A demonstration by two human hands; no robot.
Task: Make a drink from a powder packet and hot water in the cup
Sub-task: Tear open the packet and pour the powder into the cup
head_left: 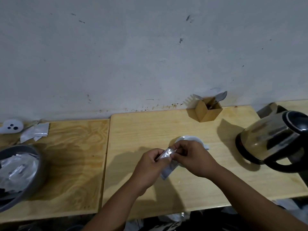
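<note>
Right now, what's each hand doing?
Left hand: closed, pinching the small silvery foil powder packet.
Right hand: closed, pinching the same packet's top end, above the white cup.

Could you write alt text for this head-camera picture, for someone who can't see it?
Two hands, left and right, pinch a silvery packet over a white cup on a wooden table. A kettle stands at right.

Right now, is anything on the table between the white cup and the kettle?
No. In the head view, only bare wooden table lies between the white cup and the kettle, crossed by a shadow.
</note>
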